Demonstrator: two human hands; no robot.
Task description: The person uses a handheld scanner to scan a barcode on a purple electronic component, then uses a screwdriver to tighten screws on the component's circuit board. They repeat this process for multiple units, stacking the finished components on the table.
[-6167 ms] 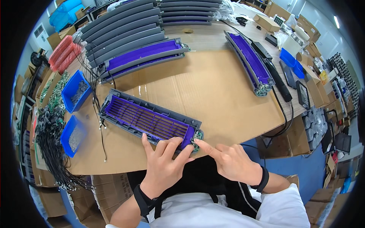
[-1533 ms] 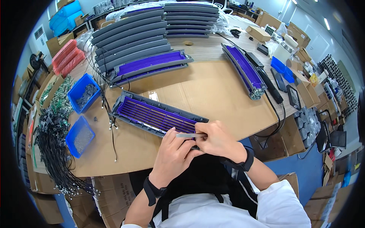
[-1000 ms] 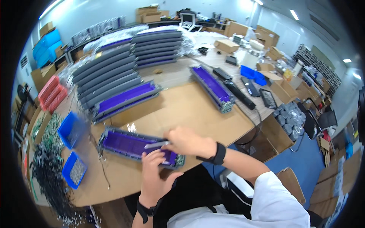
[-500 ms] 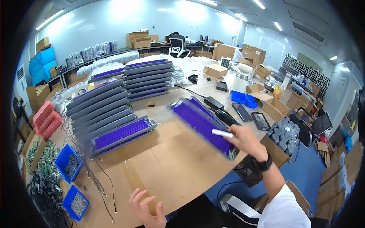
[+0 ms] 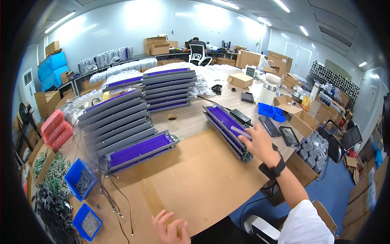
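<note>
My right hand (image 5: 262, 142) is closed on a slim white stick (image 5: 240, 131), perhaps a pen; blur hides its kind. It hovers over the near end of a stack of long grey frames with ribbed purple faces (image 5: 225, 125), lying aslant at the right of the table. Whether the fingers touch the top frame, I cannot tell. My left hand (image 5: 170, 228) is at the cardboard's near edge, fingers apart and loosely bent, holding nothing. To the left, a tall leaning pile of similar grey frames (image 5: 115, 118) has one purple-faced frame (image 5: 142, 149) at its near side.
A second pile of frames (image 5: 170, 90) stands behind. Blue bins of small parts (image 5: 67, 179) and loose thin cables (image 5: 106, 193) lie at the left. A black power adapter (image 5: 240, 116), a phone (image 5: 269, 126) and blue trays (image 5: 266, 110) sit at the right. A person (image 5: 196, 42) sits far back.
The purple-faced frame that my right hand held aslant now rests on the stack at the right. My right hand has let go of it but keeps the white stick. The view has shifted slightly.
</note>
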